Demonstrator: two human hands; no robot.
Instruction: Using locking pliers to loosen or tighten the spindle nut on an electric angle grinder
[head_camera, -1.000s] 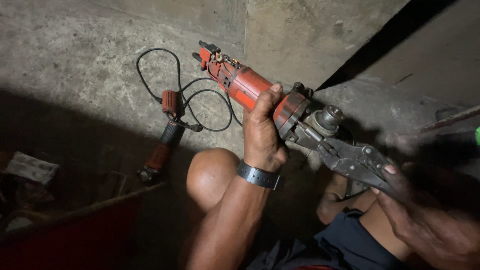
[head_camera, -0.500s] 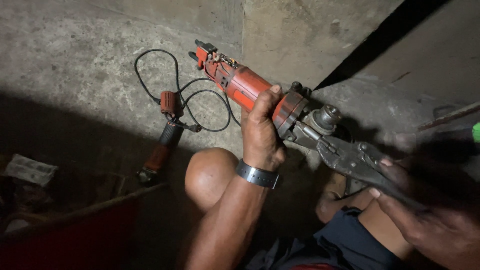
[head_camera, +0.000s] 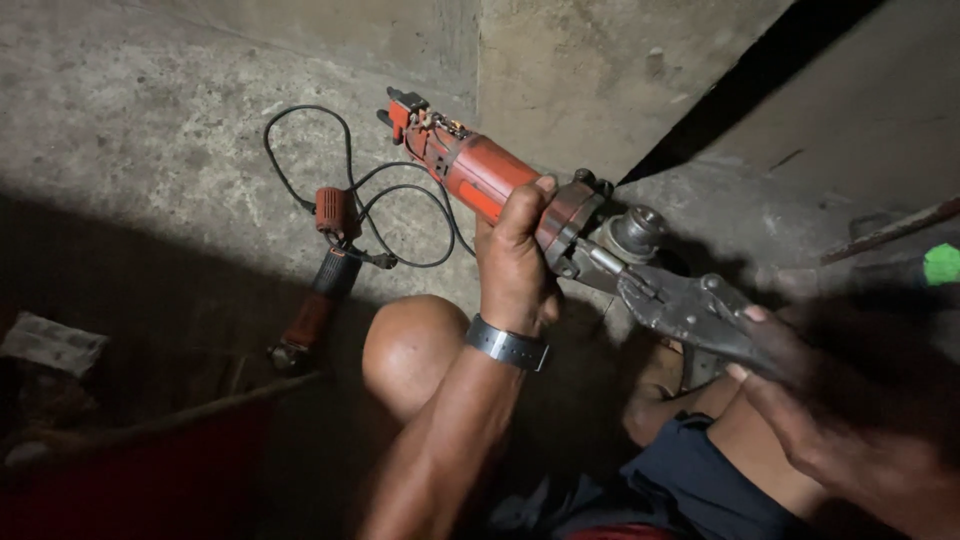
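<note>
Head view: red angle grinder sits above my knee, my left hand clenched around its body. Right hand squeezes locking pliers on the spindle; loosening appears underway, requiring steady counter-torque.

Over the last second the pliers have slid down the head of the grinder: their jaws, earlier close under the spindle, now bite a little lower and further out. The right hand has dropped with them, sinking deeper into shadow toward the lower right. The grinder itself has tipped slightly, its cord end nudging leftward, and the left hand has moved along with the body.
</note>
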